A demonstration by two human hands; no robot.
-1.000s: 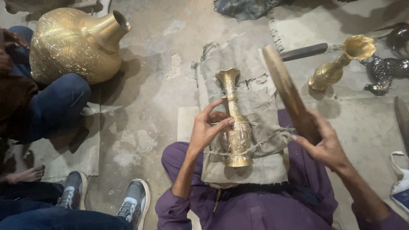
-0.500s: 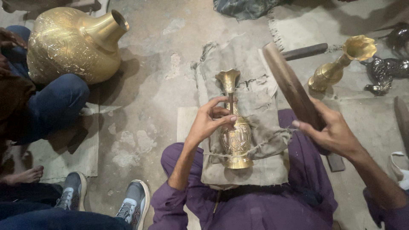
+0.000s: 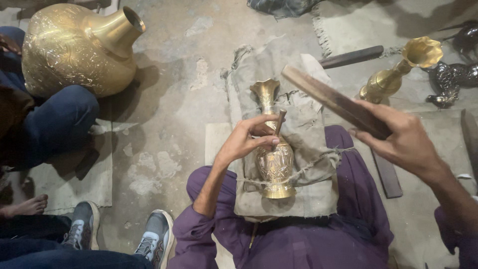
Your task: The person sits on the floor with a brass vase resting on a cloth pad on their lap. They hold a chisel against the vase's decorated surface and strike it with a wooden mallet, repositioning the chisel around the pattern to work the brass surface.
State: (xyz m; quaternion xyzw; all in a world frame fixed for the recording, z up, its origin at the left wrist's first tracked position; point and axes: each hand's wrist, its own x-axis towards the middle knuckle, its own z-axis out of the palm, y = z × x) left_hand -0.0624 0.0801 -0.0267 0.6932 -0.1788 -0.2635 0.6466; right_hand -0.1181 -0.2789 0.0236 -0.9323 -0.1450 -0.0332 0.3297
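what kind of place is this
Probably a floor-level brassware workshop. The left hand holds a small punch on an engraved brass vase, the right hand raises a wooden bat, and a large brass pot sits nearby.

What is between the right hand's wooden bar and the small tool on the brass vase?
Nothing visible. The right hand holds the wooden bar raised above the punch, which the left hand steadies on the brass vase.

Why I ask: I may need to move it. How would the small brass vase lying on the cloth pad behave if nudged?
The small brass vase lies on its side with a rounded belly, so it would probably roll. A string crosses it, likely limiting that. The polished metal looks stiff, possibly slippery, which may be why the left hand steadies it.
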